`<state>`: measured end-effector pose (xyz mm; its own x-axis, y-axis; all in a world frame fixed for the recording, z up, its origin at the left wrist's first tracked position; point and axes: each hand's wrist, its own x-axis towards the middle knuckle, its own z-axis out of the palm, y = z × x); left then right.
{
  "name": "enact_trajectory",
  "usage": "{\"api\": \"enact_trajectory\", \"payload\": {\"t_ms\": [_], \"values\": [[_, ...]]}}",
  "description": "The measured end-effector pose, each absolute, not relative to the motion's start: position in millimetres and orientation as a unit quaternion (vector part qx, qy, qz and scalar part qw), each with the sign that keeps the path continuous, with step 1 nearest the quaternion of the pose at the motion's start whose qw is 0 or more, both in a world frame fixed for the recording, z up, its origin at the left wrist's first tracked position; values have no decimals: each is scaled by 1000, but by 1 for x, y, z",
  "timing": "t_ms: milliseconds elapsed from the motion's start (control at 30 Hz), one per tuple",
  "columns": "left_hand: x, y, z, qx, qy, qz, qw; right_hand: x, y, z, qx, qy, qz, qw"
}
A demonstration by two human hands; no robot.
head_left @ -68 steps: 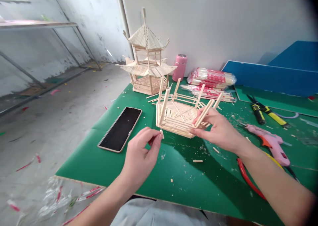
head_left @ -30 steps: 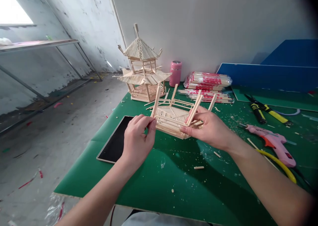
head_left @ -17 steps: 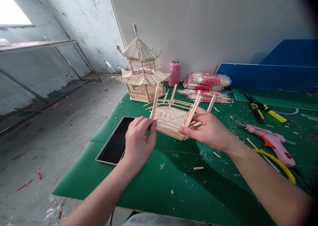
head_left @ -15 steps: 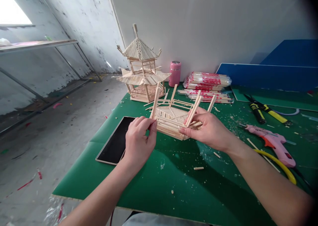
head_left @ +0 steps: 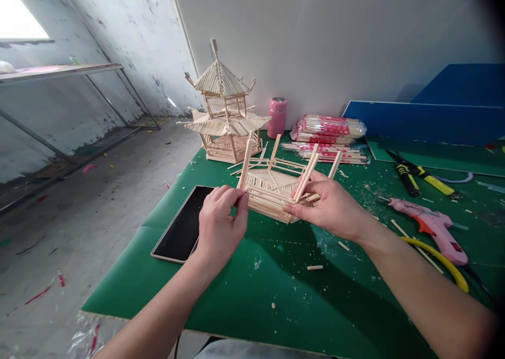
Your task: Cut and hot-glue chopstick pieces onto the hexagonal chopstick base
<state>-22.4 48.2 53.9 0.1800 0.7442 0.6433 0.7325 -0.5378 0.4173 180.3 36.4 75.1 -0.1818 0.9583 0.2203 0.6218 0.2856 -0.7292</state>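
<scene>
A hexagonal frame built of pale chopsticks (head_left: 272,188), with several upright posts, is lifted a little above the green mat (head_left: 244,290). My right hand (head_left: 335,206) grips its right corner, fingers wrapped around a post and the stacked side rails. At the frame's left corner post my left hand (head_left: 221,222) is closed in a pinch, thumb and fingers pressed to the wood. Whether a small stick piece is between those fingertips is hidden.
A finished chopstick pagoda (head_left: 223,111) stands at the back left. A dark phone (head_left: 183,223) lies left of my hands. A pink cup (head_left: 277,118), packs of chopsticks (head_left: 329,132), a pink glue gun (head_left: 432,225), yellow-handled cutters (head_left: 424,175) and wood scraps lie around.
My left hand, earlier pinching a tiny stick piece apart from the frame, has moved up to the frame's left corner. The frame was lifted slightly and has stayed almost still in the last half second.
</scene>
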Motion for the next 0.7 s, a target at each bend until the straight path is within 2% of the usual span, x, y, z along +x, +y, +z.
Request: {"api": "enact_trajectory", "payload": {"t_ms": [700], "values": [[-24,51,53,768,470,435,-14,178,36,77,-547,-726,254,330]]}}
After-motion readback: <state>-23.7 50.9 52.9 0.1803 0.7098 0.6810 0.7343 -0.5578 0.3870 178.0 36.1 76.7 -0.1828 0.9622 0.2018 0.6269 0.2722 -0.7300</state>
